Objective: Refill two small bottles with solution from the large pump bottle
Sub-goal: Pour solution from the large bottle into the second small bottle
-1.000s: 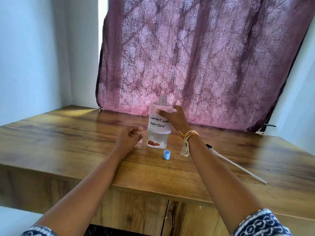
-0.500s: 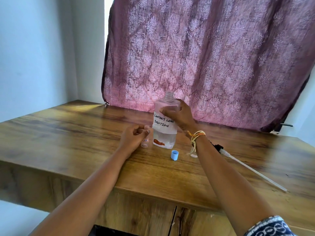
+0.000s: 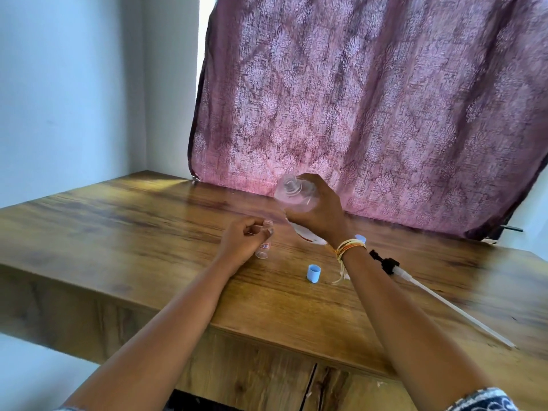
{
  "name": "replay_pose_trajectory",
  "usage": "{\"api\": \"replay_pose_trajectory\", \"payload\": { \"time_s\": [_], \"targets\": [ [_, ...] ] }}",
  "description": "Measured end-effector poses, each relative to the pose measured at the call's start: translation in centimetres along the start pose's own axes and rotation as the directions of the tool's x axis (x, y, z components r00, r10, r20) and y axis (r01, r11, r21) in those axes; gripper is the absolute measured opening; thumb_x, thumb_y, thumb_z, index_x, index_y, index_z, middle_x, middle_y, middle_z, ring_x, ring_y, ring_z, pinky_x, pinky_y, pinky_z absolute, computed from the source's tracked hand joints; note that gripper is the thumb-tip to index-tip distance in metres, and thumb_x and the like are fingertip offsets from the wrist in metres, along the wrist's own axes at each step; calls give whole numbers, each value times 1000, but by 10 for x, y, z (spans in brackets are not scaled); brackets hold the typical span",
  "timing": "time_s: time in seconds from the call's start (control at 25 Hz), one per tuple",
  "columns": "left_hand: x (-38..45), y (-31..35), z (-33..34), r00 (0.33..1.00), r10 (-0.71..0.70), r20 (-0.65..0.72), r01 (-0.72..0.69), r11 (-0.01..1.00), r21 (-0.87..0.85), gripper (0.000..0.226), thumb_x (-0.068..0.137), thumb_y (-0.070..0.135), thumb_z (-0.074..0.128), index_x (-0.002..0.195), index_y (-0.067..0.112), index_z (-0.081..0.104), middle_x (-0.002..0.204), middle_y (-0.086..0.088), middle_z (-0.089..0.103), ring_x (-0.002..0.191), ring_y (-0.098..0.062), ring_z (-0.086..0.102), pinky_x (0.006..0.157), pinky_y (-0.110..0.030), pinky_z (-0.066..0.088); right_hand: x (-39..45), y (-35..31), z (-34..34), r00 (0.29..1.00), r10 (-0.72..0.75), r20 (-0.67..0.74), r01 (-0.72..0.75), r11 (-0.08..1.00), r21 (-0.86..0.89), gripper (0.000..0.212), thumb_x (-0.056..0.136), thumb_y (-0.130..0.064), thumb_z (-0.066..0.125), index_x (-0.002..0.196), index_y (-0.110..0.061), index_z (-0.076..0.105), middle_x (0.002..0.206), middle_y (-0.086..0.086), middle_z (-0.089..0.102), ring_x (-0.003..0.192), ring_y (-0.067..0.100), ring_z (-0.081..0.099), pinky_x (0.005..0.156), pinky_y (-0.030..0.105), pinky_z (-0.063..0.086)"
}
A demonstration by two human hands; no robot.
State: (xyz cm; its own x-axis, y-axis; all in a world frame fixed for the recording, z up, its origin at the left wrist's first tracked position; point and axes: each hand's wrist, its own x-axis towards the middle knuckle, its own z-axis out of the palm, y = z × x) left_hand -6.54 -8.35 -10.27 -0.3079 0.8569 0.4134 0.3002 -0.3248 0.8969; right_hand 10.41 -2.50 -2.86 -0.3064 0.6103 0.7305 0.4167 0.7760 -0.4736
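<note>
My right hand (image 3: 320, 216) grips the large clear bottle (image 3: 295, 194), lifted off the wooden table (image 3: 148, 232) and tilted so its open neck leans left toward me. My left hand (image 3: 241, 241) holds a small clear uncapped bottle (image 3: 264, 244) upright on the table, just left of and below the large bottle's neck. One blue cap (image 3: 313, 272) lies on the table near my right wrist. Another blue cap (image 3: 361, 238) peeks out behind that wrist. A second small bottle (image 3: 341, 277) is mostly hidden under my right forearm.
The black pump head (image 3: 385, 262) with its long white tube (image 3: 450, 308) lies on the table to the right, running toward the front edge. A purple patterned curtain (image 3: 370, 108) hangs behind the table. White walls stand on the left.
My right hand has lifted the large bottle off the table and tilted its neck toward the small bottle. My left hand has stayed on the small bottle.
</note>
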Motion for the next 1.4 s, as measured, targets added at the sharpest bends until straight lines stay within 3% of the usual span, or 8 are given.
{"api": "replay_pose_trajectory", "payload": {
  "time_s": [0.24,0.48,0.6,0.76,0.96,1.12,1.28,1.4],
  "targets": [
    [4,-6,1,999,37,10,-38,999,36,18,79,25,77,96,19,76,68,12,63,64,3,55,70,-21,44,-10,11,14,995,-89,53,94,991,-91,70,57,-23,87,120,-17,57,108,-2,66,92,6,57,75,6,41],
    [2,-4,0,999,29,35,-28,999,-28,12,72,32,75,84,34,75,71,5,66,70,-10,59,75,-35,50,-14,25,18,966,-219,141,247,941,-231,67,61,-34,82,120,-17,56,108,5,64,97,24,60,81,41,50],
    [-1,0,0,998,38,53,-35,997,-66,10,75,25,74,81,32,75,66,8,64,69,-7,58,72,-30,48,-13,28,15,959,-238,152,272,921,-279,66,61,-39,77,120,-20,55,108,3,65,97,27,61,83,47,48],
    [-3,3,-1,998,17,62,-13,997,-74,13,84,5,69,96,8,74,49,19,54,51,5,50,54,-12,42,-12,30,12,947,-279,157,316,896,-311,66,59,-34,79,120,-21,55,108,5,66,96,29,61,83,46,47],
    [-4,5,-2,997,-11,79,23,987,-157,19,86,7,68,104,2,72,79,-12,63,73,-20,57,52,-18,51,-11,30,9,937,-320,138,349,872,-344,62,58,-32,78,116,-18,60,104,3,68,92,27,62,80,39,46],
    [-6,8,-2,997,-12,80,26,985,-170,22,86,7,67,106,0,71,88,-22,68,76,-23,61,52,-18,54,-11,30,8,930,-338,144,368,855,-365,62,58,-31,79,116,-19,59,102,2,67,92,27,62,80,41,47],
    [-7,8,-3,996,-11,92,25,987,-156,20,87,8,68,105,3,72,85,-17,69,64,-2,65,49,-19,53,-11,31,10,927,-346,141,374,850,-371,60,58,-28,78,114,-20,60,102,1,66,93,27,62,81,44,47],
    [-8,9,-2,995,1,95,15,987,-163,17,87,5,67,103,2,71,73,-8,63,55,4,61,47,-13,48,-11,30,10,924,-354,147,383,840,-383,55,61,-30,76,113,-20,61,102,0,66,94,26,62,82,45,47]
  ]
}}
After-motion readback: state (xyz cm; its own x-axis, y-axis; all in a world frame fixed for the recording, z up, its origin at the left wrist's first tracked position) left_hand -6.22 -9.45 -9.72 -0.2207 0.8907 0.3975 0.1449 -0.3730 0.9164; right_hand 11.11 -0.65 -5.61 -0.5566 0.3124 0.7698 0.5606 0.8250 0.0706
